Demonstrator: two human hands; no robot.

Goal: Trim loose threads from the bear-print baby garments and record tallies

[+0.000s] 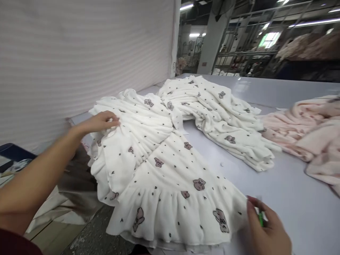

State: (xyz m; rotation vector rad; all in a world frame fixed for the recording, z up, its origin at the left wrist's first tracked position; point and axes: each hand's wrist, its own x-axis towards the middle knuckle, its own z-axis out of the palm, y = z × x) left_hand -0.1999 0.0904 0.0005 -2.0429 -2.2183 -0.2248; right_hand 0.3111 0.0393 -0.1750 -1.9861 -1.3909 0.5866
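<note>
A white, soft plush garment with a gathered seam, a ruffled hem and greyish animal prints lies spread in front of me, its lower edge hanging over the table's near side. My left hand pinches a fold of it at the upper left. At the lower right, my right hand grips the hem's corner between thumb and finger. A small green object shows inside that hand, mostly hidden by the fingers. Behind the garment, more white cloth with the same print lies heaped.
Pale pink plush cloth is piled on the white table at the right. A pale ribbed cloth sheet hangs along the left. Below it lie beige fabrics. Metal racks stand in the background.
</note>
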